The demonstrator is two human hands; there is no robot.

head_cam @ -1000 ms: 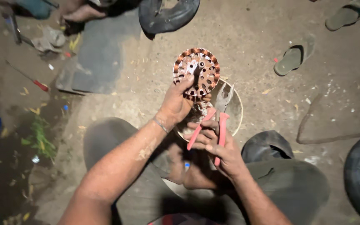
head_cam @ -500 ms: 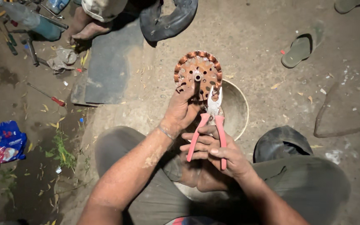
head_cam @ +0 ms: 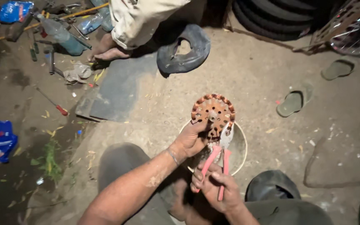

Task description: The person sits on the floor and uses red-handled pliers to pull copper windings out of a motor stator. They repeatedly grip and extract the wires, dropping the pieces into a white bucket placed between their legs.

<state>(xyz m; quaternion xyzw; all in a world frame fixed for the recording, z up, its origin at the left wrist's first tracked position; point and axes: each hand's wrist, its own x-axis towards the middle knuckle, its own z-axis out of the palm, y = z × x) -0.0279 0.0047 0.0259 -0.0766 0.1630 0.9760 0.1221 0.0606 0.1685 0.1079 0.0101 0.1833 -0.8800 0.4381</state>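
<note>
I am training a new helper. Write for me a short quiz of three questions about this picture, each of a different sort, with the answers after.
1. True or false: the left hand holds the round copper-wound stator above the pale bowl.
2. Multiple choice: what does the right hand grip? A) a hammer B) pliers with red handles C) a paint brush
3. Short answer: what footwear lies on the ground to the right of the stator?

Key
1. True.
2. B. The plier jaws meet the stator's lower edge.
3. Two green sandals, lying apart from each other.
</note>
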